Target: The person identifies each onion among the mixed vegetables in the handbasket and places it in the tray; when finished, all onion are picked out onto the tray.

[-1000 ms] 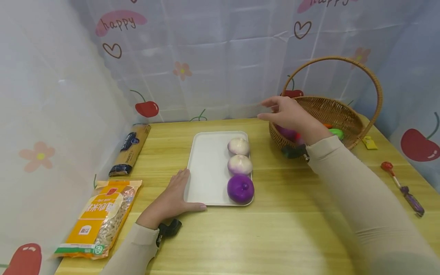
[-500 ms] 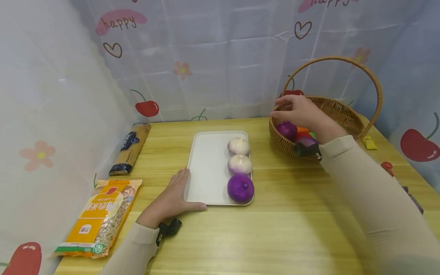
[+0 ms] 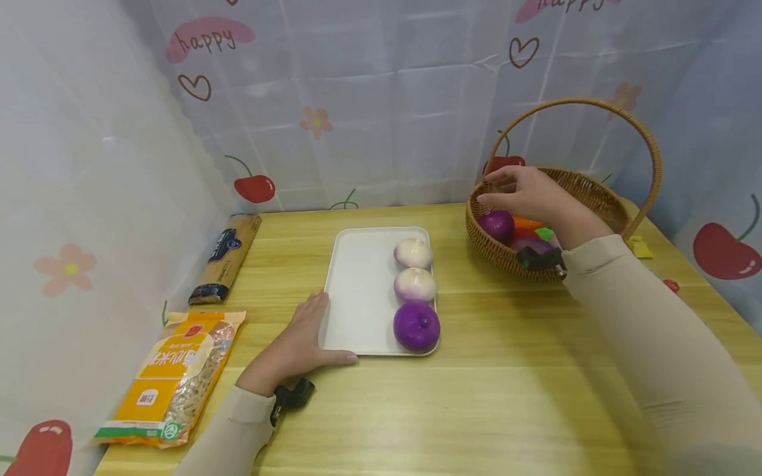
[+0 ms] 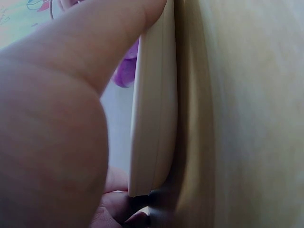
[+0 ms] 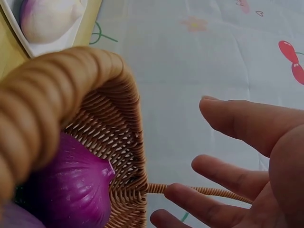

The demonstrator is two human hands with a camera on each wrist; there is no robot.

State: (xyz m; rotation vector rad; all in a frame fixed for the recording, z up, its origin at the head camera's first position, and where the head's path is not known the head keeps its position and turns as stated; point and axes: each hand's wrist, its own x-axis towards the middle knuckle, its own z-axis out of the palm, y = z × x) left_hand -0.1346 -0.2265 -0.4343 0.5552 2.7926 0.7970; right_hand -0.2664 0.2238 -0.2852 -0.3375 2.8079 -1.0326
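Note:
My left hand [image 3: 300, 340] lies at the near-left corner of a white tray [image 3: 359, 291], thumb along the front edge and fingers along the left side. In the left wrist view, the thumb crosses the tray's wall [image 4: 153, 114]. Along the tray's right side stand two white-and-purple bulbs [image 3: 413, 254] and a purple onion [image 3: 417, 326] in a row. Over the left part of a wicker basket [image 3: 497, 254], my right hand [image 3: 526, 193] is held with fingers apart and nothing between them. Below it in the basket is another purple onion [image 5: 78, 183].
Orange, red and green produce [image 3: 526, 225] shares the basket, whose tall handle [image 3: 649, 142] arches overhead. On the left lie a spaghetti pack [image 3: 225, 259] and an orange bag of grain [image 3: 172, 380]. A yellow packet [image 3: 640, 247] and a red lollipop [image 3: 671, 285] lie to the right, partly behind the sleeve.
My right hand has moved right, from the basket's left rim to over its inside, uncovering the purple onion and other produce. The left hand and tray have stayed still.

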